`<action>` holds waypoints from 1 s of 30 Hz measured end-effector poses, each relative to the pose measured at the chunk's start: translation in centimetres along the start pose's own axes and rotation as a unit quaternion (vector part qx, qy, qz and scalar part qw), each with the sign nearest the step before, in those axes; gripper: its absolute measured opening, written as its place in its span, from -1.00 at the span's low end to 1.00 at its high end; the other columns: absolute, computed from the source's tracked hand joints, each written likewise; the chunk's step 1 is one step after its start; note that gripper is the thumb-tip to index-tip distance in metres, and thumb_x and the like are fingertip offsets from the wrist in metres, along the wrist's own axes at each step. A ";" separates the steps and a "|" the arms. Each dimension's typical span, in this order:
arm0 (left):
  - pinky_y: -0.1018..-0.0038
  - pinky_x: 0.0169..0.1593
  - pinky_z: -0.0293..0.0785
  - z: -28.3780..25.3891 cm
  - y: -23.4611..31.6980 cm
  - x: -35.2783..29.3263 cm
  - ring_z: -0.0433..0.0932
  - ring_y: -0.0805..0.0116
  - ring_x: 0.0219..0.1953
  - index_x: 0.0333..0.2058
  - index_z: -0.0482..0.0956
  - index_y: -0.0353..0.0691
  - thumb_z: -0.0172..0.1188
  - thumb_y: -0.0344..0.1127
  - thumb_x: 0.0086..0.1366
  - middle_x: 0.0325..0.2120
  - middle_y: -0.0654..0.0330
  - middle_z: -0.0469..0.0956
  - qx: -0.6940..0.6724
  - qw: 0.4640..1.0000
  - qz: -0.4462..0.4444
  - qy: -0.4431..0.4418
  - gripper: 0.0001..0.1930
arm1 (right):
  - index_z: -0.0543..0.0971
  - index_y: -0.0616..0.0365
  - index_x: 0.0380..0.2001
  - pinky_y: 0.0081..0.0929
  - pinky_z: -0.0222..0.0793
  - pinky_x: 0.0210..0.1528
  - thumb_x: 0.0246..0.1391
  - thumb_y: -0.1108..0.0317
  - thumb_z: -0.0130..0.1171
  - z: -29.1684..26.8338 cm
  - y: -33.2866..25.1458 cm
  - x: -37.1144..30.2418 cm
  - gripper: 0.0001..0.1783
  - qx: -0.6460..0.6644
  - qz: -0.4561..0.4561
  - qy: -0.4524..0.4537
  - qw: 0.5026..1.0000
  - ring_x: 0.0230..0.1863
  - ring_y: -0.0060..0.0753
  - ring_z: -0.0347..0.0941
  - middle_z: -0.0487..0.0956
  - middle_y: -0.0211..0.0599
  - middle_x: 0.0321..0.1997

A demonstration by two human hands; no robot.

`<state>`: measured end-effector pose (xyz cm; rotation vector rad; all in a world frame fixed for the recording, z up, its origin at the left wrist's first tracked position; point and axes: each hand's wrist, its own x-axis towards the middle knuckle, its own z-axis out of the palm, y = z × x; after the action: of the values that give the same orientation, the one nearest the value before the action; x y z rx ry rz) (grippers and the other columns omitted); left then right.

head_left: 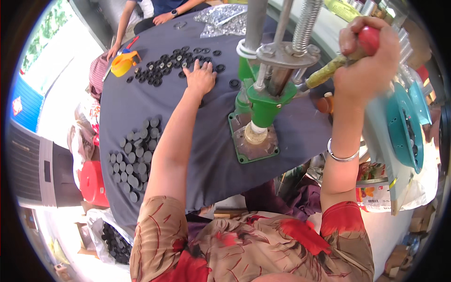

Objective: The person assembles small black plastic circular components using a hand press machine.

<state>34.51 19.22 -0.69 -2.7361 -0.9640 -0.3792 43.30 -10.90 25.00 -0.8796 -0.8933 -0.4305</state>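
My left hand (pixel 200 79) reaches across the cloth, fingers spread at the near right edge of a scattering of black rings (pixel 162 66). Some of those pieces have shiny metal centres, and the fingertips hide a few. Raised at the right, my right hand (pixel 369 66) is wrapped round the lever handle of a press, by its red ball knob (pixel 369 39). A yellowish wrapping (pixel 324 73) covers the lever's shaft. The green hand press (pixel 268 105) stands between my arms, with a spring above and a pale round seat (pixel 256 133) on its base plate.
Dark round caps (pixel 134 162) lie heaped left of my left forearm. A yellow tape roll (pixel 123 64) sits at the far left, near another person's hand (pixel 112 50). Clear bags of shiny parts (pixel 225 21) lie at the back. A teal basin (pixel 405 127) stands at the right.
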 end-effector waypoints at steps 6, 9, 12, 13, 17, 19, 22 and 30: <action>-0.47 0.16 -0.05 -1.0 0.0 -0.4 0.18 0.19 0.32 0.18 0.37 -0.14 -0.10 -0.03 0.37 0.17 0.26 0.39 0.013 0.999 0.003 -0.049 -0.51 | 0.42 0.31 -0.37 -0.53 0.19 -0.53 0.30 0.23 -0.28 -0.2 0.1 -0.6 -0.62 -0.068 -0.059 -0.027 0.996 -0.60 -0.45 0.28 0.43 -0.19 -0.46; -0.48 0.18 -0.10 -2.8 0.1 -2.4 0.17 0.16 0.33 0.13 0.43 -0.17 -0.12 -0.03 0.36 0.12 0.24 0.44 0.015 0.995 0.023 -0.095 -0.52 | 0.43 0.29 -0.38 -0.54 0.19 -0.57 0.29 0.23 -0.22 0.3 -0.1 -0.8 -0.65 0.023 0.025 -0.025 0.999 -0.62 -0.45 0.31 0.45 -0.19 -0.48; -0.49 0.15 -0.05 -5.2 2.8 -6.5 0.19 0.04 0.30 0.05 0.46 -0.15 -0.11 -0.05 0.34 0.08 0.23 0.46 0.019 0.994 0.083 -0.066 -0.57 | 0.46 0.27 -0.34 -0.54 0.26 -0.53 0.17 0.28 -0.05 -0.4 0.3 -0.3 -0.76 0.102 0.035 -0.012 0.994 -0.57 -0.39 0.36 0.47 -0.22 -0.47; -0.48 0.17 -0.06 -5.6 3.6 -8.1 0.19 0.04 0.30 0.07 0.45 -0.18 -0.10 -0.04 0.34 0.09 0.22 0.45 0.009 0.995 0.085 -0.051 -0.55 | 0.46 0.27 -0.34 -0.54 0.26 -0.53 0.17 0.28 -0.05 -0.3 0.3 -0.1 -0.76 0.106 0.037 -0.011 0.994 -0.57 -0.39 0.36 0.47 -0.22 -0.47; -0.43 0.19 -0.09 -7.9 4.9 -15.0 0.18 0.03 0.31 0.10 0.42 -0.23 0.00 -0.08 0.31 0.10 0.17 0.45 -0.026 0.995 0.091 -0.035 -0.52 | 0.43 0.17 -0.40 -0.68 0.11 -0.66 0.28 0.24 -0.08 0.0 0.2 -0.2 -0.74 0.120 0.038 -0.014 0.992 -0.70 -0.69 0.19 0.34 -0.45 -0.62; -0.42 0.20 -0.09 -9.0 5.1 -17.7 0.17 0.03 0.31 0.12 0.41 -0.25 0.03 -0.10 0.29 0.10 0.15 0.44 -0.039 0.995 0.087 -0.031 -0.51 | 0.43 0.17 -0.40 -0.68 0.10 -0.67 0.29 0.22 -0.09 -0.1 0.2 -0.1 -0.73 0.106 0.040 -0.019 0.993 -0.70 -0.68 0.19 0.34 -0.45 -0.62; -0.36 0.22 -0.08 -9.4 5.0 -21.2 0.15 0.02 0.32 0.15 0.37 -0.24 0.08 -0.14 0.28 0.13 0.12 0.41 -0.053 0.995 0.089 -0.011 -0.49 | 0.43 0.16 -0.41 -0.69 0.10 -0.66 0.28 0.23 -0.08 0.0 0.2 -0.4 -0.74 0.116 0.022 -0.028 0.993 -0.70 -0.69 0.18 0.33 -0.46 -0.62; -0.14 0.21 0.09 -8.6 2.0 -23.5 0.28 -0.05 0.22 0.10 0.42 -0.28 0.17 -0.22 0.19 0.11 0.06 0.42 -0.221 0.971 0.052 0.075 -0.49 | 0.44 0.16 -0.40 -0.71 0.11 -0.66 0.28 0.21 -0.05 0.1 1.0 -0.2 -0.73 0.586 0.195 -0.094 0.781 -0.69 -0.70 0.21 0.34 -0.47 -0.61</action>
<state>16.66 1.60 -0.13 -3.0721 -0.7681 -0.8608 43.76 -10.29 24.37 0.0913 -0.9160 0.5877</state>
